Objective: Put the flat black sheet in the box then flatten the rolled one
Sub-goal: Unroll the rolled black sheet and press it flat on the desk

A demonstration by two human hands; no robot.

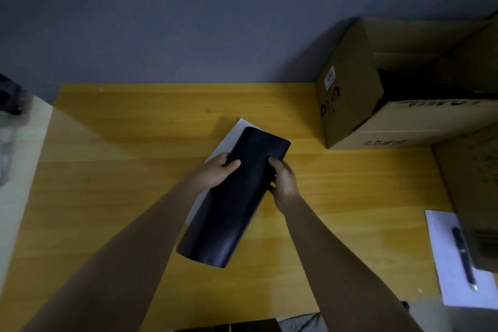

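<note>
**A:** ok so where's the roll at? Lighting is pretty dim here.

**B:** The rolled black sheet is over the middle of the yellow wooden tabletop, lying diagonally, one end toward the camera and the other pointing at the cardboard box. Left hand is wrapped on its left edge with the thumb on top, right hand has its grip closed on the right edge. Both are clamped around the upper half of the roll.

**A:** is it resting on the tabletop or lifted?

**B:** Honestly can't tell. The near end looks like it might be up a bit, but the shadows are too murky. There's a white strip peeking out along the roll's left side; could be the sheet's backing or separate paper, hard to say.

**A:** and the flat one?

**B:** There's something dark inside the box, which sits open at the back right corner, but it's just a black shape in there. The box is cut off by the right edge of the picture too.

**A:** anything else around?

**B:** White paper with a pen lying on it at the right, partly tucked under another cardboard piece. Blurry dark stuff at far left, can't make it out.
</note>
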